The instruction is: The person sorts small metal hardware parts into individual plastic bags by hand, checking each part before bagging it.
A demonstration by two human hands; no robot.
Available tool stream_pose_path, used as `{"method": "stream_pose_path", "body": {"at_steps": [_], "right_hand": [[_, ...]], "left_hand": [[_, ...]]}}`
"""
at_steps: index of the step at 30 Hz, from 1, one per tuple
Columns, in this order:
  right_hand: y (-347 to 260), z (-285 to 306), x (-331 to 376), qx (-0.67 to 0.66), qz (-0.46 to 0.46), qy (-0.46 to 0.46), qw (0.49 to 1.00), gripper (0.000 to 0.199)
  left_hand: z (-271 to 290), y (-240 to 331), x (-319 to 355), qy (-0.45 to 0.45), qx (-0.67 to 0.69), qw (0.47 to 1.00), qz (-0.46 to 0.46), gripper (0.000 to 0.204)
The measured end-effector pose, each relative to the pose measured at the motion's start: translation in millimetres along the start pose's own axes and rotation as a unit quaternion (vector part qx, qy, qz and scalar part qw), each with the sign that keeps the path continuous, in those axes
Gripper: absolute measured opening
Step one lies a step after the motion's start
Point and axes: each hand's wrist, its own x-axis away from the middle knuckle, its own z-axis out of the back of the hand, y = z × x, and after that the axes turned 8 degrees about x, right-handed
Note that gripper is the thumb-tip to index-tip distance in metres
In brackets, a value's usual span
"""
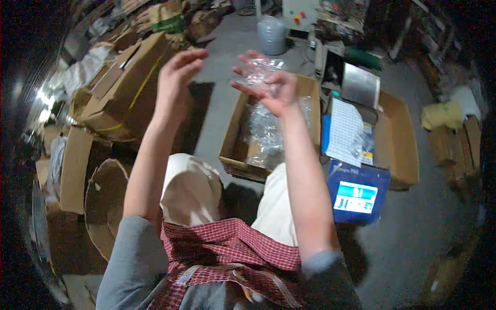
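Note:
My right hand [281, 95] is raised palm up above an open cardboard box, its fingers spread and curled around a small clear plastic piece [258, 71]. Glare and blur hide the exact shape of that piece. Level with it, off to the left, my left hand [181, 72] hangs in the air with fingers stretched out and nothing visible in it. Inside the cardboard box [227, 142] below lie many similar clear plastic pieces [266, 129], heaped loosely.
Right of the box stand a sheet of white patterned material [345, 132], a blue panel with a lit display [356, 194] and another cardboard box [400, 144]. Large cartons [121, 93] crowd the left. A translucent bucket [271, 36] stands on the floor beyond.

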Motion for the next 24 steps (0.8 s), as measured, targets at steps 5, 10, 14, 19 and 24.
{"method": "stream_pose_path", "body": {"at_steps": [5, 10, 14, 19, 24], "right_hand": [[9, -23, 8, 0.028, -0.032, -0.025, 0.999, 0.097], [24, -46, 0, 0.076, -0.07, -0.087, 0.991, 0.112], [37, -58, 1, 0.08, -0.095, -0.095, 0.988, 0.114], [37, -64, -5, 0.085, -0.118, -0.088, 0.985, 0.118], [50, -63, -12, 0.141, -0.1, -0.109, 0.979, 0.121]], "left_hand": [[3, -36, 18, -0.1, -0.034, 0.971, 0.216, 0.063], [8, -54, 12, -0.154, 0.011, 0.953, 0.261, 0.049], [28, -64, 22, -0.157, 0.038, 0.953, 0.256, 0.034], [49, -60, 33, -0.108, 0.113, 0.957, 0.246, 0.025], [63, -51, 40, -0.066, 0.175, 0.956, 0.225, 0.021]]}}
